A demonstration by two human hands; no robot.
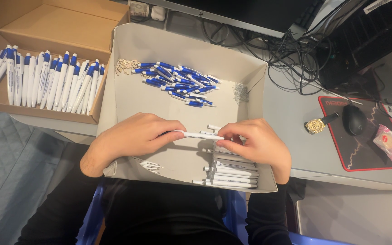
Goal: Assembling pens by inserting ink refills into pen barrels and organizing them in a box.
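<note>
Head view: The white pen barrel lies level between both hands, above the floor of the grey cardboard tray. The left hand clamps thumb and forefinger on the barrel's left end; its fingers are together. The right hand pinches the barrel's right end, fingertips closed on it. Just below the right fingers lies a stack of white barrels. Beyond both sets of fingertips lie blue pen parts. Well left of the left fingers, a brown box holds assembled pens.
</note>
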